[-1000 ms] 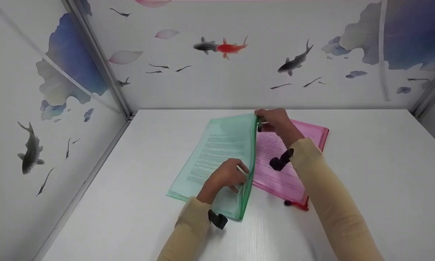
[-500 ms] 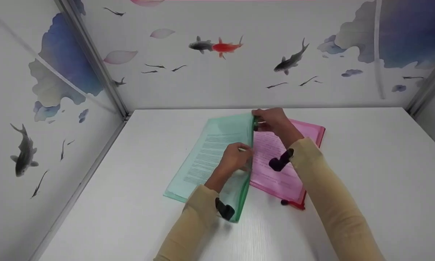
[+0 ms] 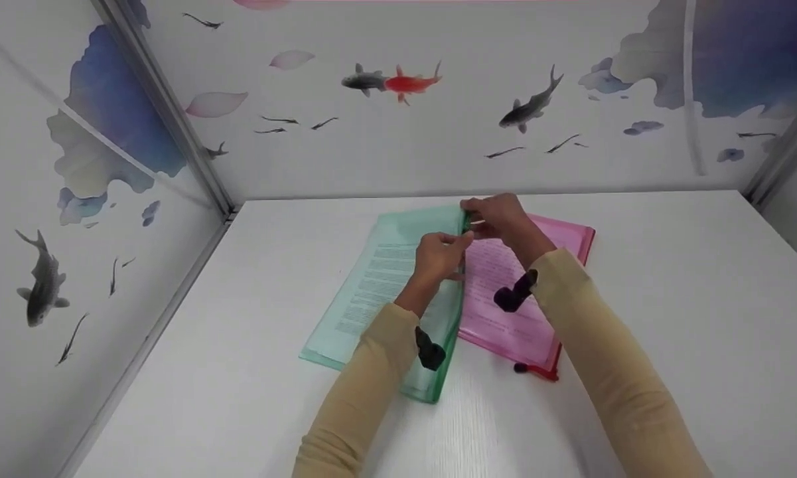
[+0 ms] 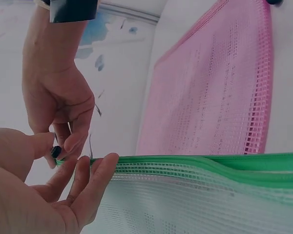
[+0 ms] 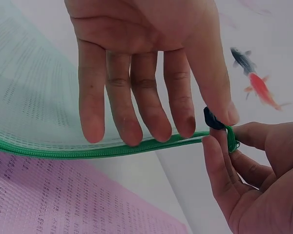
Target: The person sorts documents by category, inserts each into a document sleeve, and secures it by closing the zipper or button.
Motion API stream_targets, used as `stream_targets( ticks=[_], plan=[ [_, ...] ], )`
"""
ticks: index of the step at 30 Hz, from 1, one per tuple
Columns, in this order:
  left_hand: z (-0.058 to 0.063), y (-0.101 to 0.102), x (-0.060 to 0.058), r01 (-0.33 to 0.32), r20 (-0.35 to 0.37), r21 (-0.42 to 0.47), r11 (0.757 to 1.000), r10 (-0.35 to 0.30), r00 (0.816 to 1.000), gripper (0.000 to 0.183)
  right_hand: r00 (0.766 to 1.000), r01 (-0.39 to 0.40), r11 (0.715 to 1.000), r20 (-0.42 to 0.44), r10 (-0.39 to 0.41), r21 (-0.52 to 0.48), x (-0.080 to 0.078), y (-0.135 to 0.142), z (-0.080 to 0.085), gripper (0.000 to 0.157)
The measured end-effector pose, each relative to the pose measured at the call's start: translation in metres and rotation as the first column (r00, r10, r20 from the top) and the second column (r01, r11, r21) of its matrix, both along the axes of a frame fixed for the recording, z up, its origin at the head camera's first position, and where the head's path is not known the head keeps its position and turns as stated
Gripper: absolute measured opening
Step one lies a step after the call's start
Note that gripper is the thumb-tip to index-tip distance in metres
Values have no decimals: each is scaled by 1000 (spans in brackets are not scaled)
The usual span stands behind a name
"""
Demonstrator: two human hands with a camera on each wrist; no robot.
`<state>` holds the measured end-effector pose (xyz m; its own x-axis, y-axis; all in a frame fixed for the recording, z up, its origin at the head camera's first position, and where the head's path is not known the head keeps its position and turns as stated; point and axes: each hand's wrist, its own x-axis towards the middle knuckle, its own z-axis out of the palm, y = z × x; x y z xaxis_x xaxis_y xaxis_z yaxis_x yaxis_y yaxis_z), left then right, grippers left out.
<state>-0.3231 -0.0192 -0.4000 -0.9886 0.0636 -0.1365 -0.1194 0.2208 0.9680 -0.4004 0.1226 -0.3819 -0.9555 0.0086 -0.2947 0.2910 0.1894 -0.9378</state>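
Note:
A green mesh zip pouch [image 3: 385, 285] with a printed sheet inside lies tilted on the table, its zipped edge raised. My right hand [image 3: 501, 216] pinches the far corner of that edge, beside the green zip pull [image 5: 230, 139] with its black tip [image 5: 213, 118]. Close by, my left hand [image 3: 436, 257] has its fingers fairly straight along the zip in the right wrist view, and its thumb [image 5: 215, 83] comes right up to the black tip. Under the green pouch's right side lies a pink mesh zip pouch [image 3: 511, 312], also holding printed paper.
The pink pouch's red zip pull [image 3: 543, 373] sticks out at its near corner. Behind the white table [image 3: 670, 318] rises a white wall [image 3: 438, 159] painted with fish, and another wall [image 3: 13, 166] stands at the left.
My left hand has slid up along the green pouch's zipped edge, from its lower half to near the far corner. My right hand keeps its hold there.

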Motion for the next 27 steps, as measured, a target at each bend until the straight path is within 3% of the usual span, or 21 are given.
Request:
stream_targets(
  ticks=[6,15,27],
  plan=[
    [3,1,-5,-27,56,62,998,23,998,44,1000,-19,1000,12,19,17,0,1,3,42],
    [4,-2,-5,-31,69,145,989,21,997,32,1000,-1,1000,-9,1,24,3,0,7,45],
    [-2,-5,0,-43,68,137,990,34,997,24,999,4,999,-48,-2,42,6,-2,11,40]
  ],
)
